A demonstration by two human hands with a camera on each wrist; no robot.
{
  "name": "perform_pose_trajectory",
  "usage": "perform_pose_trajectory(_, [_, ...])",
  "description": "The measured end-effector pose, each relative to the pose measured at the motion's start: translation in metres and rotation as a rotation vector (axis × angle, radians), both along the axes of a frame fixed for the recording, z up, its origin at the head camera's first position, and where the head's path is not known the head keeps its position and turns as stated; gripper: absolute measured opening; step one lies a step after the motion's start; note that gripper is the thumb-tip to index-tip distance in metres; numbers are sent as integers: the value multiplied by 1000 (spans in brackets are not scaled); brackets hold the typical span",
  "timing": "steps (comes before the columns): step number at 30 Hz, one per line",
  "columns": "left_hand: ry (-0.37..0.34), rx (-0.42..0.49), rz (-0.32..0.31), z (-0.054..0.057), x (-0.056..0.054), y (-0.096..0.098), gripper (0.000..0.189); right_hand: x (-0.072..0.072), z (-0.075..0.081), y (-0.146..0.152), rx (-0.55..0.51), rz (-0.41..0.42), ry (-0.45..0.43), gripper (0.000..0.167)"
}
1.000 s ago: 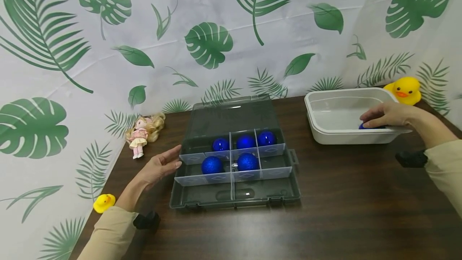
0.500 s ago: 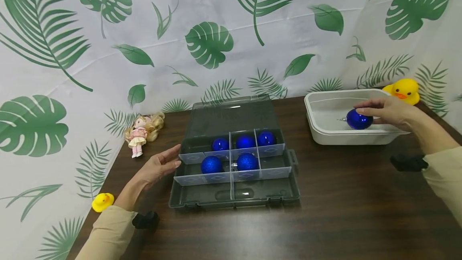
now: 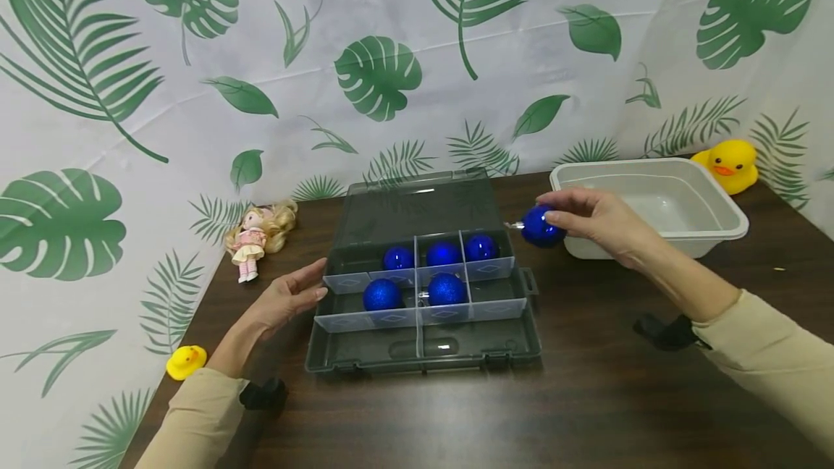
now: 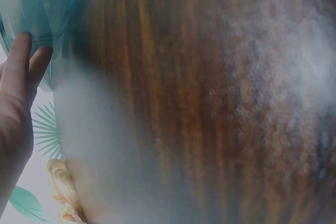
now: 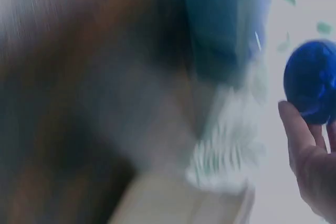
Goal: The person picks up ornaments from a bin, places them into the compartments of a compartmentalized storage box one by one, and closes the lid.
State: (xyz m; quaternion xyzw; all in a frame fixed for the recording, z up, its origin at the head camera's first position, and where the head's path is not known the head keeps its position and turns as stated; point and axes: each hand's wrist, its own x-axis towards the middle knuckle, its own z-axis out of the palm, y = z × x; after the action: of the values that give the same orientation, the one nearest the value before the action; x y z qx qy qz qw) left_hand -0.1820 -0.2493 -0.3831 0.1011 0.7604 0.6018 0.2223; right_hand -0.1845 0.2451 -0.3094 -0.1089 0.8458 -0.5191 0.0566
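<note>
Between thumb and fingers, my right hand (image 3: 602,224) holds a shiny blue Christmas ball (image 3: 542,227), its metal cap and hook pointing left. Ball and hand are in the air between the white basin and the divided box. The clear grey plastic box (image 3: 374,348) lies with its lid (image 3: 420,212) laid back. Several blue balls sit in its back and middle rows, among them a glittery ball (image 3: 382,297) and a glossy ball (image 3: 481,248). At the box's left side my left hand (image 3: 287,302) rests with relaxed fingers, fingertips (image 4: 22,43) right at the wall.
At the back right stands a white basin (image 3: 733,219), with a yellow duck (image 3: 730,165) behind its corner. A doll (image 3: 250,241) lies at the left edge of the dark wood table (image 3: 456,425), a smaller duck (image 3: 186,362) nearer the front. Leaf-printed cloth (image 3: 391,13) hangs behind.
My right hand has lifted the blue Christmas ball out of the white basin and carried it left toward the box. My left hand has stayed at the box's side.
</note>
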Motion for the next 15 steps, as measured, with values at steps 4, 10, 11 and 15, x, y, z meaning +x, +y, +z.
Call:
perform_pose_trajectory(4, [4,2,1,-2,-1,0,68,12,-18,-34,33,56,70,39])
perform_pose_trajectory(10, [2,0,0,-2,-1,-2,69,21,-40,-57,150,56,312,31])
perform_pose_trajectory(11, [0,1,1,-2,-1,-2,69,23,-42,-59,159,57,345,31])
perform_pose_trajectory(15, [1,-1,-3,-3,-1,-2,70,27,-47,-63,176,73,425,30])
